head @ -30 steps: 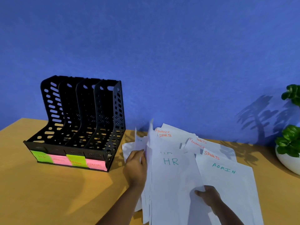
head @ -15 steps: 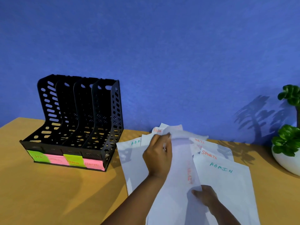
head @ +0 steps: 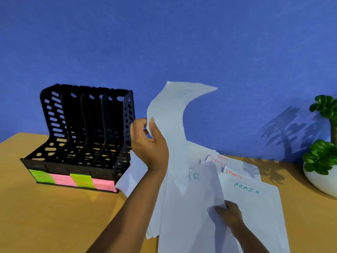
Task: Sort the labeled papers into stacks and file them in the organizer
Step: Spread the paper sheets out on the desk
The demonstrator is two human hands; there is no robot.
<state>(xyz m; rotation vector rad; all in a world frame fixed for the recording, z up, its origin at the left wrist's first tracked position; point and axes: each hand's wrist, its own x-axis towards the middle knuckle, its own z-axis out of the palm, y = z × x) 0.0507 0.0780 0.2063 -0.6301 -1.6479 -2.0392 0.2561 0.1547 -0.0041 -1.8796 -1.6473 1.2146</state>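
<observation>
My left hand [head: 148, 143] pinches one white sheet [head: 171, 114] by its left edge and holds it up, curled, above the table; its writing shows only faintly through the back. My right hand [head: 228, 214] grips the lower edge of the sheet marked HR [head: 193, 194] on the spread pile. An ADMIN sheet [head: 253, 201] lies to the right, with SPORTS [head: 235, 172] and FINANCE [head: 218, 161] sheets fanned behind it. The black four-slot organizer [head: 85, 132] stands at the left, its slots without papers, green and pink labels [head: 73, 179] along its front.
A potted green plant in a white bowl [head: 322, 170] stands at the right table edge. A blue wall [head: 200, 52] closes the back. Bare wooden table [head: 54, 216] lies in front of the organizer. One sheet [head: 131, 178] lies beside the organizer's right side.
My left hand has lifted a sheet from the pile up and leftward, so it now curls in the air near the organizer. The HR sheet is uncovered again. My right hand stays on the pile.
</observation>
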